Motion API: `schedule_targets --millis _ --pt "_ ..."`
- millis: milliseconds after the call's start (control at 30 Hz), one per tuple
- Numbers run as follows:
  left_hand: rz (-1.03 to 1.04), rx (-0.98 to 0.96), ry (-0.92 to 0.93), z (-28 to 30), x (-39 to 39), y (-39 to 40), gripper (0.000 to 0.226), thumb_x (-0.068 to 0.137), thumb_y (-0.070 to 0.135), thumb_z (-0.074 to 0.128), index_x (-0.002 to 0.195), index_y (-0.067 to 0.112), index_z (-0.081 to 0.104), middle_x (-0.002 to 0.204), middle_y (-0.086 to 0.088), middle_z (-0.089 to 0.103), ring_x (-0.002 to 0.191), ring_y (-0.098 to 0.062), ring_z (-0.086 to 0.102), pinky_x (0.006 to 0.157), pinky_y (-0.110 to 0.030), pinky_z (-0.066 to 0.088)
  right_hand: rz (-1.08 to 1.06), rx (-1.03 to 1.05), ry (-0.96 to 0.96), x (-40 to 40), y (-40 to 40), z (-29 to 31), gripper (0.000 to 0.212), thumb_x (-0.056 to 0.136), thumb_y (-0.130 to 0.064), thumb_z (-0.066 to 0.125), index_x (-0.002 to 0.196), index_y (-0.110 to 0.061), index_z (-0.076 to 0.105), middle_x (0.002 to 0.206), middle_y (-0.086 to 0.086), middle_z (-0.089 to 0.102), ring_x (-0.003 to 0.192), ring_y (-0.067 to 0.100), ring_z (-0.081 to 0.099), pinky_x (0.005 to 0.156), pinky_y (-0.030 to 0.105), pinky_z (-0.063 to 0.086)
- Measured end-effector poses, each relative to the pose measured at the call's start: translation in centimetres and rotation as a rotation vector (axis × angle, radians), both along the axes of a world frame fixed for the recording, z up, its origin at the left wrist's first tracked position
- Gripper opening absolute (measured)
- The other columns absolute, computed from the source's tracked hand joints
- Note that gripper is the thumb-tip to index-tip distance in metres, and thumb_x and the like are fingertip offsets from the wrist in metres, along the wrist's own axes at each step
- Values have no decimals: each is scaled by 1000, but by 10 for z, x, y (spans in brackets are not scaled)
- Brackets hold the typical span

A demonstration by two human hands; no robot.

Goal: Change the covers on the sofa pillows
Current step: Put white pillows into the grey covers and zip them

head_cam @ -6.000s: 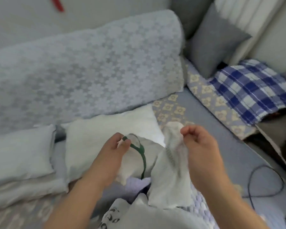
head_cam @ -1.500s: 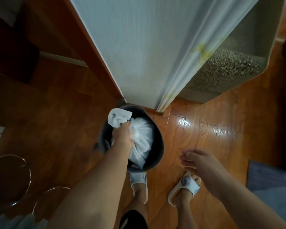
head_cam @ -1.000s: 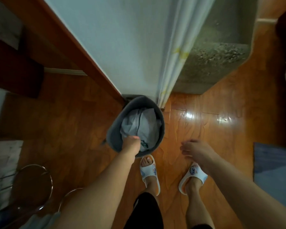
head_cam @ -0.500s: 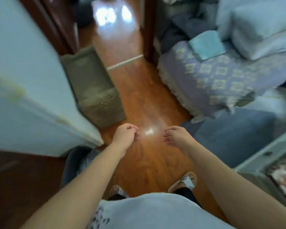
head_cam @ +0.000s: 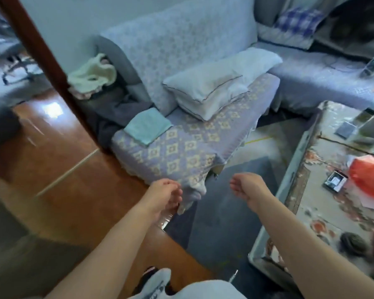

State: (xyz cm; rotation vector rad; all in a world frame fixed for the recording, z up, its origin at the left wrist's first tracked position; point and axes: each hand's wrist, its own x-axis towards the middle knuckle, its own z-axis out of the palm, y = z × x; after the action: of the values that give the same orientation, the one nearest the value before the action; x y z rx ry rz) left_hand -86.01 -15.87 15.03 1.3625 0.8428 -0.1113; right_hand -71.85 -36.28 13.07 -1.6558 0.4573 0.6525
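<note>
- Now the bin is out of view, and the sofa (head_cam: 181, 152) fills the middle.
- Both hands hold nothing: the left hand (head_cam: 163, 196) and right hand (head_cam: 245, 186) hang loose, fingers softly curled.
- Two bare white pillows (head_cam: 205, 89) lie stacked on the seat, near a folded green cloth (head_cam: 148, 126).
- Next step, I think: get a clean cover and put it on a pillow.

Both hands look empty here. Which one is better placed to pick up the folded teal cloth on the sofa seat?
Left, probably. The left hand hangs over the seat's near corner, on the side where the folded teal cloth lies. The right hand hovers over the dark rug, farther off. Both hold nothing.
</note>
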Motion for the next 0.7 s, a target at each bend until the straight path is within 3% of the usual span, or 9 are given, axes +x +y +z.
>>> schedule_targets --millis 100,267,467,700 --pt "18 -6 -17 1 76 0 13 103 6 48 96 9 59 78 -8 64 60 -18 61 60 -28 52 16 80 6 60 10 0 17 97 -6 52 82 -12 57 62 5 59 44 11 54 43 18 44" --pt "-100 -31 37 -24 165 37 13 103 10 52 100 8 64 89 -11 69 77 -25 67 75 -38 53 60 124 103 148 32 -19 11 98 -8 54 89 -9 59 71 8 60 54 15 56 48 23 48" --pt "18 -63 83 -59 320 74 9 101 12 54 101 11 63 83 -7 65 68 -21 62 67 -31 48 -116 30 165 287 33 -35 22 97 -1 48 81 -7 61 61 4 59 53 15 54 55 27 45" --pt "-236 -85 47 -43 519 31 13 102 13 54 105 7 65 88 -8 70 75 -22 66 70 -32 53 -146 77 153 466 26 -24 12 98 -6 54 90 -4 63 75 9 64 66 18 61 63 30 51"
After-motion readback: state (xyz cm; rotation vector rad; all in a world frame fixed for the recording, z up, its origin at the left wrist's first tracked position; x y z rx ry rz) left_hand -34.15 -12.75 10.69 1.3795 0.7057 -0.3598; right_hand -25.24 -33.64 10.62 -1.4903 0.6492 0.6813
